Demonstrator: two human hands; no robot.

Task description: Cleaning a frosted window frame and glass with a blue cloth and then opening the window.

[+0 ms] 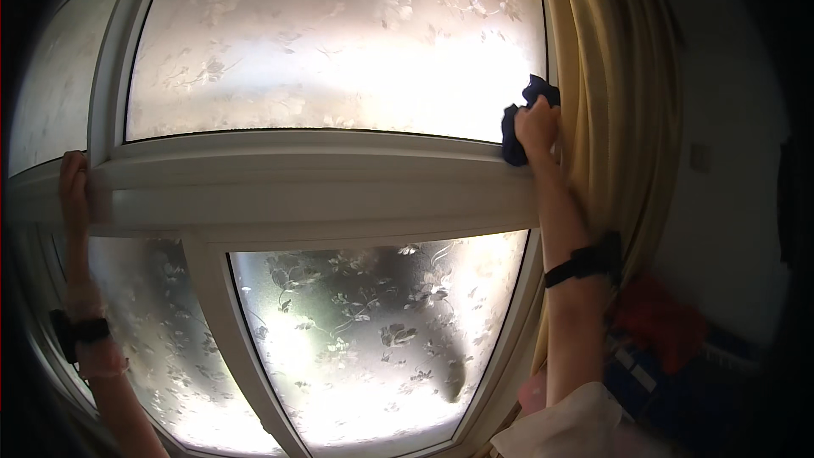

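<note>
My right hand (538, 125) is closed around a crumpled dark blue cloth (512, 134). It presses the cloth at the lower right corner of the upper window pane (339, 51), where the glass meets the frame beside the curtain. Folds of the cloth stick out above and to the left of my fingers. Far to the left, my left hand (75, 185) grips the white window frame (322, 191), its fingers curled at the ledge below the left upper pane (59, 76). Both arms are raised, with a black band on each forearm.
A gold-brown curtain (619, 102) hangs close along the right side of my right arm. Below the crossbar are more frosted, leaf-patterned panes, among them the lower pane (373, 339). Red cloth (657, 318) and dark blue items lie dimly at the lower right, by a pale wall.
</note>
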